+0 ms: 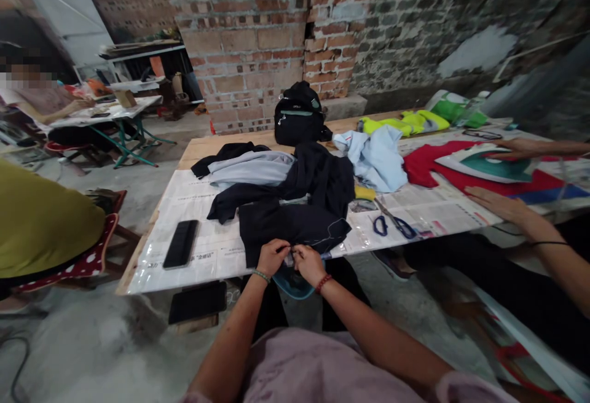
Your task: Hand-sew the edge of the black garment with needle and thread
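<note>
At the table's front edge, my left hand (273,257) pinches the near edge of a dark garment (286,228). My right hand (310,264) meets it there, fingers closed too; whatever sits between those fingertips is too small to make out. A pale thread (332,231) lies in loops over the dark cloth. Below both hands, partly hidden, is a blue basin (294,286). Right of the garment lie blue-handled scissors (394,222) and a yellow spool-like thing (364,193).
Newspaper covers the table (152,249). On it are a phone (181,244), a grey garment (253,168), a black backpack (300,114) and a light blue garment (374,156). At right, another person's hands work an iron (488,164) over red cloth (421,163). Someone sits close at left.
</note>
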`<state>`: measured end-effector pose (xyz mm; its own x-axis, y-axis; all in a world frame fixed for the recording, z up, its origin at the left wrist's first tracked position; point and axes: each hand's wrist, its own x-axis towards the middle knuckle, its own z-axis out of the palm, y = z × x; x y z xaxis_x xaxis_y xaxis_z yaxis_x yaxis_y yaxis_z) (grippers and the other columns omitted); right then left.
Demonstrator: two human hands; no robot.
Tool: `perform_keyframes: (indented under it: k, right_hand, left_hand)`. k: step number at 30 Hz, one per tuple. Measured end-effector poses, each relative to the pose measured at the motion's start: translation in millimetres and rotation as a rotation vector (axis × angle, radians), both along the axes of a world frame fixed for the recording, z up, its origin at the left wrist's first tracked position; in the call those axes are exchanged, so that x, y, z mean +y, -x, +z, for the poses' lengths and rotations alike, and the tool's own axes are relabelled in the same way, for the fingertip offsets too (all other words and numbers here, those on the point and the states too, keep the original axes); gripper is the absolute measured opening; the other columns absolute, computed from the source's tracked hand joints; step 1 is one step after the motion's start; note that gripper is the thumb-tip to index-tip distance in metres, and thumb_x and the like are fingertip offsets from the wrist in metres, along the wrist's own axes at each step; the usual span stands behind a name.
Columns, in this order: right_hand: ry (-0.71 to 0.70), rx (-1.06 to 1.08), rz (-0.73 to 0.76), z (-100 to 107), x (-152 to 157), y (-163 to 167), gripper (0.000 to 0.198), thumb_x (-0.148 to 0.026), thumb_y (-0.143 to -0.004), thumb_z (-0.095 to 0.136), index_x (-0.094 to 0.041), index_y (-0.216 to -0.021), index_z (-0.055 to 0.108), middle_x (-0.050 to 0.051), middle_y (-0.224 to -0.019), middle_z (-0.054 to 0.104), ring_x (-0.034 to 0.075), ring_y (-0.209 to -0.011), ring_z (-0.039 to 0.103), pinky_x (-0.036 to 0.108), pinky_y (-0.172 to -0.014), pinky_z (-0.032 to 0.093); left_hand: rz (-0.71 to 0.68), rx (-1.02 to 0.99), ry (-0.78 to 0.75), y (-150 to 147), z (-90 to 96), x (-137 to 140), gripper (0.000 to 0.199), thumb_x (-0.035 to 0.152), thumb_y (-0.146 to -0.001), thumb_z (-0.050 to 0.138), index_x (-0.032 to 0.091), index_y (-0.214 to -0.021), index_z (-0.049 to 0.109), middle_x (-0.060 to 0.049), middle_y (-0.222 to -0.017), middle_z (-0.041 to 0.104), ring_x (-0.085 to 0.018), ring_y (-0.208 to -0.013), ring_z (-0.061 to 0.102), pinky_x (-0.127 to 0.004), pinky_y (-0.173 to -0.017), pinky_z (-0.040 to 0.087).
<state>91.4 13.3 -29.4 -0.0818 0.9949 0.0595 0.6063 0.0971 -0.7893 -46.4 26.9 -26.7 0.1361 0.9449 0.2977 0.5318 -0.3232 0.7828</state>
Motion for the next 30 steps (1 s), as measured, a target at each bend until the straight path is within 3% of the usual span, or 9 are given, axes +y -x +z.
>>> perform_keyframes:
  k: [3, 6, 13, 25, 30]
  right_hand:
    - [0.044, 0.050, 0.012, 2, -1, -3, 0.021, -0.017, -0.076, 0.042, -0.017, -0.077, 0.063, 0.001, -0.059, 0.060, 0.011, -0.056, 0.056, 0.020, -0.060, 0.041]
    - [0.066, 0.074, 0.047, 1, -1, -7, 0.025, -0.023, -0.079, 0.039, -0.018, -0.084, 0.062, -0.002, -0.055, 0.059, 0.010, -0.048, 0.054, 0.019, -0.054, 0.039]
    - [-0.062, -0.082, 0.093, -4, -1, -7, 0.024, -0.024, -0.083, 0.037, -0.019, -0.088, 0.060, 0.004, -0.076, 0.064, 0.013, -0.070, 0.058, 0.020, -0.064, 0.038]
    - [-0.050, -0.031, -0.012, -3, 0, 7, 0.026, -0.023, -0.083, 0.034, -0.019, -0.084, 0.060, 0.004, -0.078, 0.064, 0.013, -0.072, 0.057, 0.020, -0.064, 0.038]
    - [-0.034, -0.080, -0.044, -2, 2, 9, 0.025, -0.022, -0.081, 0.035, -0.018, -0.076, 0.059, 0.003, -0.070, 0.062, 0.012, -0.065, 0.054, 0.019, -0.060, 0.035]
  left_hand:
    - [0.015, -0.007, 0.005, 0, -0.3, 0, 0.009, 0.016, -0.071, 0.058, 0.018, -0.076, 0.066, -0.002, -0.076, 0.065, -0.012, -0.074, 0.059, -0.023, -0.070, 0.047]
    - [0.035, -0.004, 0.011, 0, -1.3, 1, 0.009, 0.017, -0.071, 0.059, 0.018, -0.077, 0.066, -0.002, -0.077, 0.065, -0.012, -0.074, 0.060, -0.023, -0.070, 0.047]
    - [0.062, 0.019, -0.010, -1, -3.0, 1, 0.010, 0.018, -0.072, 0.058, 0.020, -0.078, 0.066, -0.001, -0.076, 0.065, -0.012, -0.074, 0.059, -0.023, -0.071, 0.047]
    - [0.078, -0.009, -0.063, -1, -7.0, 3, 0.014, 0.015, -0.074, 0.055, 0.020, -0.079, 0.067, -0.002, -0.075, 0.063, -0.011, -0.072, 0.059, -0.023, -0.068, 0.048]
    - [0.012, 0.057, -0.069, -1, -10.1, 2, 0.014, 0.015, -0.075, 0.054, 0.020, -0.080, 0.067, -0.002, -0.074, 0.063, -0.012, -0.072, 0.058, -0.023, -0.069, 0.047]
